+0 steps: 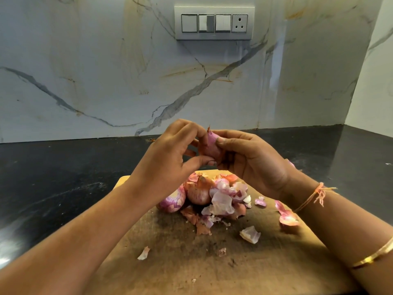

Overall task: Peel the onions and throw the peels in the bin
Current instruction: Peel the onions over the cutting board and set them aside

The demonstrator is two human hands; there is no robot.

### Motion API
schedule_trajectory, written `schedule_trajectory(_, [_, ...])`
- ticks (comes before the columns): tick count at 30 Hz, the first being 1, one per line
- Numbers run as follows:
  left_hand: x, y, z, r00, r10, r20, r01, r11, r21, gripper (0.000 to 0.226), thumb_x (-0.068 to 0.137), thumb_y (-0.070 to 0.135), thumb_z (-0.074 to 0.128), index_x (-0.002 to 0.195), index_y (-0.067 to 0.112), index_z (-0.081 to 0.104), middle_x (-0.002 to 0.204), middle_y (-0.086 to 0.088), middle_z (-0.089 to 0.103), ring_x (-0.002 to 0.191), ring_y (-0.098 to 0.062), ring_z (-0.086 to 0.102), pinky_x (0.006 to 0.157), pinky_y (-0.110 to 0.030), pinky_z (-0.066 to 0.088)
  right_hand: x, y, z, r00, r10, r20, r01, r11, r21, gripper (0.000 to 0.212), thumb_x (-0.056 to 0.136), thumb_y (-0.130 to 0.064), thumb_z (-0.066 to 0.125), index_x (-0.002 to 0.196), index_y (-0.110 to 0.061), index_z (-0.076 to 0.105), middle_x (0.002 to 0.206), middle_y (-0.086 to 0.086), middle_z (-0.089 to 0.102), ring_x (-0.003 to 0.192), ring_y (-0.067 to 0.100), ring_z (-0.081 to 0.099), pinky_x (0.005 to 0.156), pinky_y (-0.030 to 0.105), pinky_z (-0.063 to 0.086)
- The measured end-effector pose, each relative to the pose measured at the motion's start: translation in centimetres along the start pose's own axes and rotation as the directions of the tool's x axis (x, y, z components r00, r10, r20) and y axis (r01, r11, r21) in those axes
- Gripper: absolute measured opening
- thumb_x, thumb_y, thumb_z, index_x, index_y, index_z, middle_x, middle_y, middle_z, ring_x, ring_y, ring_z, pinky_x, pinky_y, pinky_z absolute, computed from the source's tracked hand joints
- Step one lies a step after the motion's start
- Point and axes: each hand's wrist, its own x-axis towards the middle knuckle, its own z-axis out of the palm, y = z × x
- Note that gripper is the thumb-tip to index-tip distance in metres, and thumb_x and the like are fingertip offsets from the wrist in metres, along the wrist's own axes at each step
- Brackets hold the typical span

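Two-handed hold on one small onion (212,145), up in the air over the wooden board (255,262): pinched at its skin by the curled fingers of the left hand (170,154), gripped on the other side by the right hand (251,162). Could slip out with too hard a pull, being smooth and slippery once bare, then bump the waiting onion (198,192) and the pile of peels (225,201) below, or roll off onto the dark counter (53,177). Might also scatter thin bits of skin far from the pile.

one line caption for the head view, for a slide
Left hand and right hand hold a small pink onion above a worn wooden chopping board strewn with papery pink peels.
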Motion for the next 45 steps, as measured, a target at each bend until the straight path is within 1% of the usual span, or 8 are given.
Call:
schedule_trajectory(3, [0.0, -0.4, 0.1, 1.0, 0.013, -0.023, -0.012, 0.999, 0.037, 0.025, 0.078, 0.026, 0.074, 0.093, 0.014, 0.058, 0.104, 0.003, 0.052, 0.091, -0.013, 0.061, 0.077, -0.028, 0.058, 0.0, 0.0, 0.2, 0.999, 0.009, 0.043, -0.008, 1.0, -0.012, 0.029, 0.096, -0.01, 0.046, 0.122, -0.011, 0.058, 0.119, 0.02, 0.062, 0.098, 0.031, 0.057, 0.086, 0.042, 0.049])
schedule_trajectory(6, [0.0, -0.6, 0.2, 0.999, -0.002, -0.051, 0.005, 0.998, 0.058, 0.018, 0.075, 0.01, 0.078, 0.082, 0.012, 0.062, 0.103, 0.005, 0.052, 0.09, -0.006, 0.059, 0.082, -0.016, 0.053, -0.1, -0.1, 0.4, 0.997, 0.016, 0.071, -0.016, 1.0, -0.009, 0.024, 0.094, -0.011, 0.049, 0.116, -0.017, 0.058, 0.107, 0.009, 0.065, 0.085, 0.02, 0.059, 0.073, 0.029, 0.047])
schedule_trajectory(12, [0.2, 0.1, -0.1, 0.991, -0.098, -0.092, 0.088, 0.99, -0.108, 0.028, 0.072, 0.045, 0.062, 0.075, 0.017, 0.058, 0.093, 0.006, 0.058, 0.086, -0.009, 0.06, 0.075, -0.012, 0.053, -0.1, -0.1, 0.1, 0.999, 0.038, 0.019, -0.041, 0.989, 0.141, 0.026, 0.093, -0.009, 0.048, 0.117, -0.008, 0.055, 0.097, 0.014, 0.064, 0.076, 0.019, 0.061, 0.069, 0.026, 0.054])
schedule_trajectory(17, [0.2, 0.5, -0.2, 0.96, -0.263, -0.095, 0.235, 0.943, -0.235, 0.028, 0.07, 0.048, 0.066, 0.081, 0.025, 0.053, 0.085, 0.007, 0.064, 0.081, -0.003, 0.065, 0.067, -0.016, 0.054, -0.1, -0.3, 0.0, 0.999, 0.026, 0.032, -0.031, 0.989, 0.145, 0.023, 0.092, -0.005, 0.047, 0.112, -0.009, 0.057, 0.098, 0.014, 0.064, 0.077, 0.019, 0.063, 0.071, 0.025, 0.056])
schedule_trajectory(19, [0.1, 0.6, 0.0, 0.949, -0.303, -0.083, 0.274, 0.928, -0.254, 0.037, 0.068, 0.051, 0.073, 0.087, 0.026, 0.053, 0.085, 0.008, 0.066, 0.079, -0.006, 0.067, 0.07, -0.026, 0.058, -0.1, -0.3, 0.1, 0.999, 0.019, 0.047, -0.026, 0.988, 0.151, 0.024, 0.092, -0.002, 0.048, 0.11, -0.014, 0.057, 0.1, 0.014, 0.066, 0.081, 0.022, 0.062, 0.073, 0.027, 0.055])
schedule_trajectory(29, [0.0, 1.2, 0.4, 0.949, -0.3, -0.096, 0.267, 0.928, -0.26, 0.024, 0.086, 0.015, 0.067, 0.089, 0.029, 0.048, 0.076, 0.01, 0.06, 0.072, -0.007, 0.062, 0.067, -0.021, 0.055, 0.1, -0.1, 0.4, 0.999, -0.026, 0.028, 0.024, 0.997, 0.068, 0.033, 0.089, 0.001, 0.055, 0.118, -0.012, 0.047, 0.108, 0.015, 0.062, 0.085, 0.021, 0.066, 0.079, 0.029, 0.056])
schedule_trajectory(35, [0.2, 0.4, 0.1, 0.916, -0.379, -0.131, 0.339, 0.906, -0.253, 0.02, 0.088, 0.016, 0.063, 0.091, 0.031, 0.049, 0.077, 0.008, 0.059, 0.073, -0.012, 0.062, 0.071, -0.037, 0.058, 0.0, -0.3, 0.2, 0.999, -0.01, 0.033, 0.007, 0.996, 0.084, 0.027, 0.091, -0.002, 0.05, 0.115, -0.015, 0.051, 0.106, 0.015, 0.062, 0.082, 0.021, 0.062, 0.072, 0.027, 0.053])
schedule_trajectory(45, [0.3, 1.8, -0.1, 0.87, -0.49, 0.065, 0.458, 0.75, -0.478, 0.011, 0.085, 0.023, 0.066, 0.094, 0.022, 0.062, 0.094, 0.0, 0.069, 0.075, -0.014, 0.072, 0.064, -0.032, 0.06, 0.0, -0.1, 0.1, 0.993, 0.004, 0.122, -0.013, 0.997, 0.074, 0.032, 0.093, 0.0, 0.04, 0.115, -0.015, 0.058, 0.104, 0.016, 0.06, 0.071, 0.019, 0.059, 0.063, 0.028, 0.048])
